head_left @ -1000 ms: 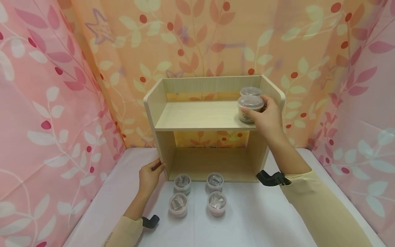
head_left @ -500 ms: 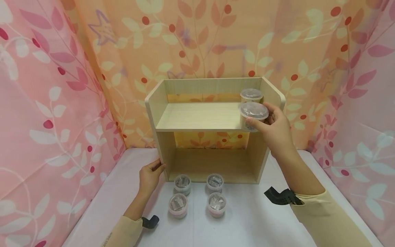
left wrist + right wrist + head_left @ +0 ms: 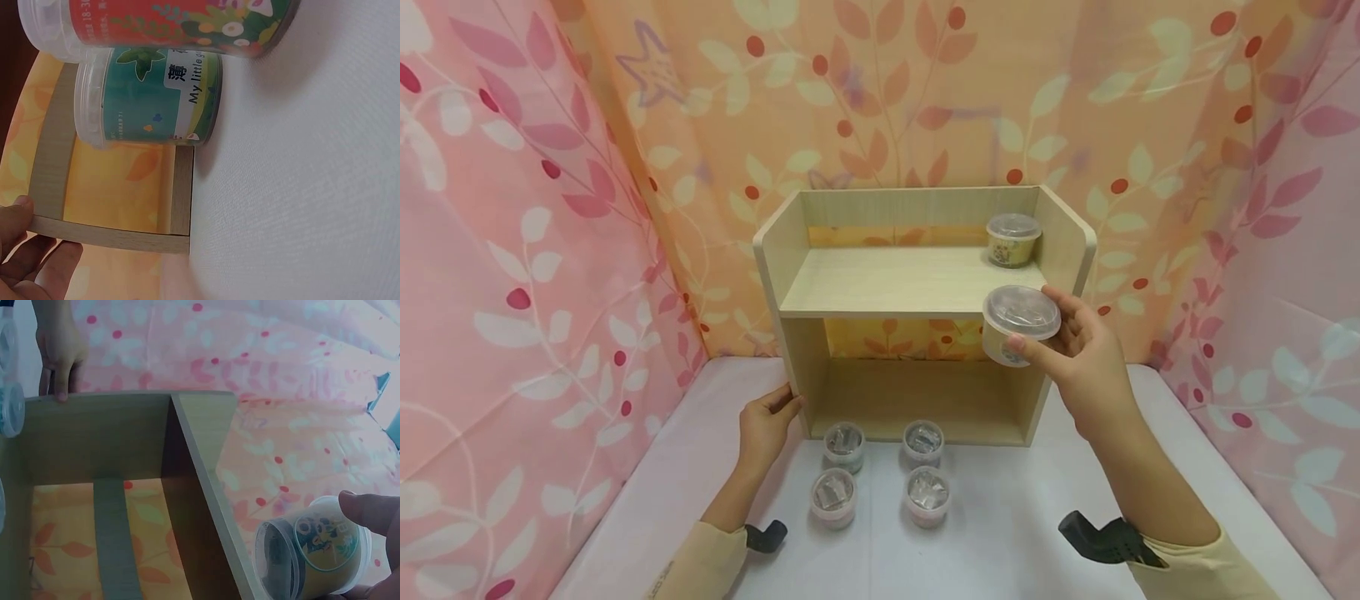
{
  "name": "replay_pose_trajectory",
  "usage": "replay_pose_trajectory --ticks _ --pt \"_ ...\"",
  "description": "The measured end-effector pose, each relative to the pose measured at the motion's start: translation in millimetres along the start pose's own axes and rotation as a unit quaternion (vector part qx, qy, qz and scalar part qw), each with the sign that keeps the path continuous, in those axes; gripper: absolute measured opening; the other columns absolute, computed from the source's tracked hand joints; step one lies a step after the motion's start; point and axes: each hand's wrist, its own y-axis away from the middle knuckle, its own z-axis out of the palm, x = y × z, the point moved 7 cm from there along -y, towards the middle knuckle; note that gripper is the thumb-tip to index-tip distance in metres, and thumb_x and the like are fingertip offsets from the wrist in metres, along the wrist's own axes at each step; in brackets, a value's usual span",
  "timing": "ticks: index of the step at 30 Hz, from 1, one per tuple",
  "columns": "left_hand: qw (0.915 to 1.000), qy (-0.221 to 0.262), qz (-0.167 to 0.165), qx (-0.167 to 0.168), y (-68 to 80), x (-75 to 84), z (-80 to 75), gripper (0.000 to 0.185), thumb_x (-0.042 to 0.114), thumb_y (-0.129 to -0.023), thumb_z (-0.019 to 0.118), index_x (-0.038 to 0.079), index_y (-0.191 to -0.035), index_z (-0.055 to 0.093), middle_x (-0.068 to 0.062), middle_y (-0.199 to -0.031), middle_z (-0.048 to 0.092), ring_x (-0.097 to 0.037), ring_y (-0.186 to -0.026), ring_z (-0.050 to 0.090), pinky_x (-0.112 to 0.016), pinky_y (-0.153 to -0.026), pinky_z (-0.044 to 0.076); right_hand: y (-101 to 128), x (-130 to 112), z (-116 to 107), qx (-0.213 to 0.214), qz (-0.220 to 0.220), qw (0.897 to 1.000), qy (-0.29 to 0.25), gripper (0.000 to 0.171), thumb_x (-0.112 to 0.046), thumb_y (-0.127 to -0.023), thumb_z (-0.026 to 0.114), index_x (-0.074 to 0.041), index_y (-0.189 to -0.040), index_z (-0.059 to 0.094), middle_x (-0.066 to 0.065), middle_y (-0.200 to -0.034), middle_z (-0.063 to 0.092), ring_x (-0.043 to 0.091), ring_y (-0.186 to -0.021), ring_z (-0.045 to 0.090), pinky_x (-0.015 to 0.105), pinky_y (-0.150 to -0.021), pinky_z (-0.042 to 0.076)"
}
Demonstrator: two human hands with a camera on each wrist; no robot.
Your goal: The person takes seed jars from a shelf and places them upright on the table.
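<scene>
My right hand [image 3: 1093,371] grips a clear lidded plastic tub [image 3: 1011,333] by its side, thumb in front, in front of the upper board's right end. The tub's yellowish label shows in the right wrist view. A similar yellow-labelled tub [image 3: 1012,243] stands on the upper board at the back right. My left hand [image 3: 765,429] pinches the front edge of the left side panel of a pale wooden two-tier shelf [image 3: 865,279]. In the left wrist view, the thumb and fingers lie on either side of that panel.
Several small lidded tubs [image 3: 833,497] stand on the white tabletop [image 3: 1000,533] in front of the shelf. One has a green label [image 3: 147,94], another a red label [image 3: 169,25]. Floral curtains [image 3: 887,100] surround the table at back and sides.
My right hand has lifted the tub off the upper board and brought it forward and down past the front edge, uncovering the tub behind. My left hand has stayed at the panel.
</scene>
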Motion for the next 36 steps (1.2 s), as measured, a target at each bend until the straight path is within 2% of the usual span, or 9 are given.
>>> replay_pose_trajectory --ticks 6,14,20,27,32,34,36 --pt "1.0 0.004 0.003 0.001 -2.0 -0.3 0.1 0.032 0.014 -0.09 0.081 0.004 -0.12 0.076 -0.011 -0.111 0.077 -0.025 -0.105 0.073 -0.01 -0.076 0.055 17.4 11.8 1.3 -0.01 -0.009 1.0 -0.019 0.078 0.001 -0.09 0.076 0.002 -0.155 0.033 0.014 -0.143 0.049 0.013 -0.125 0.053 0.009 -0.1 0.046" --pt "0.9999 0.009 0.008 0.003 -2.2 1.1 0.0 0.033 0.013 -0.089 0.082 0.003 -0.119 0.076 -0.013 -0.111 0.077 -0.027 -0.105 0.073 -0.009 -0.076 0.055 37.2 41.3 0.3 -0.01 -0.008 0.999 -0.029 0.077 0.006 -0.089 0.074 0.002 -0.154 0.034 0.01 -0.142 0.051 0.01 -0.127 0.054 0.01 -0.103 0.044" --pt "0.9999 0.012 0.007 0.0 -1.1 0.4 0.9 0.032 0.011 -0.089 0.081 0.002 -0.119 0.076 -0.013 -0.111 0.077 -0.027 -0.104 0.073 -0.011 -0.076 0.056 44.4 64.7 -0.9 -0.026 0.014 0.999 -0.033 0.078 0.007 -0.089 0.073 0.004 -0.154 0.03 0.014 -0.145 0.046 0.008 -0.127 0.054 0.01 -0.103 0.045" --pt "1.0 0.004 0.002 0.001 0.4 -2.2 1.8 0.033 0.012 -0.089 0.081 0.002 -0.12 0.075 -0.014 -0.112 0.076 -0.028 -0.106 0.073 -0.007 -0.075 0.053 44.7 87.4 -4.6 -0.039 0.05 0.998 -0.023 0.08 0.005 -0.09 0.074 0.008 -0.153 0.025 0.023 -0.149 0.039 0.001 -0.124 0.053 0.01 -0.099 0.047" --pt "0.9999 0.0 0.01 0.004 -0.2 0.0 1.9 0.032 0.012 -0.089 0.081 0.002 -0.119 0.075 -0.014 -0.112 0.076 -0.028 -0.106 0.073 -0.009 -0.076 0.054 39.8 103.3 -7.2 -0.06 0.082 0.995 -0.002 0.085 -0.001 -0.091 0.075 0.004 -0.156 0.021 0.026 -0.154 0.035 -0.003 -0.122 0.052 0.009 -0.096 0.048" --pt "0.9999 -0.005 0.012 0.006 0.1 1.0 0.4 0.033 0.012 -0.089 0.081 0.002 -0.119 0.075 -0.013 -0.112 0.076 -0.027 -0.106 0.073 -0.009 -0.076 0.054 38.6 109.6 -7.6 -0.071 0.093 0.993 0.006 0.088 -0.003 -0.091 0.076 0.002 -0.158 0.02 0.025 -0.156 0.034 0.0 -0.125 0.051 0.008 -0.096 0.047" --pt "0.9999 -0.009 0.009 0.008 1.3 0.6 -1.8 0.033 0.013 -0.089 0.082 0.002 -0.119 0.075 -0.013 -0.112 0.076 -0.027 -0.106 0.073 -0.009 -0.076 0.054 37.8 116.3 -7.4 -0.082 0.105 0.991 0.013 0.09 -0.006 -0.092 0.076 -0.001 -0.16 0.018 0.024 -0.158 0.034 0.008 -0.132 0.048 0.008 -0.096 0.047"
